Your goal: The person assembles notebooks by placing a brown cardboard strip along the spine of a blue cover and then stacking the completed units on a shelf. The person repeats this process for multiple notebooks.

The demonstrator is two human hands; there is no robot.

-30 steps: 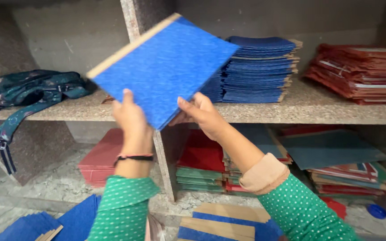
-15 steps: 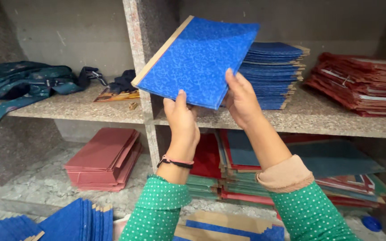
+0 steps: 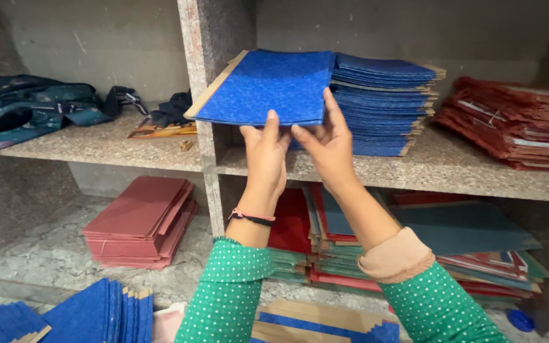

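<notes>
Left hand [image 3: 265,155] and right hand [image 3: 326,145] both gripping the near edge of a blue folder [image 3: 265,86] with a tan spine, held level beside the blue stack [image 3: 382,101] on the stone shelf [image 3: 414,171], red stack [image 3: 516,124] farther right, maroon pile [image 3: 138,222] below left.

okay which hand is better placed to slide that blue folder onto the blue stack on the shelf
Probably the right hand: it grips the blue folder at the near edge closest to the blue stack. The left hand holds further from it.
</notes>
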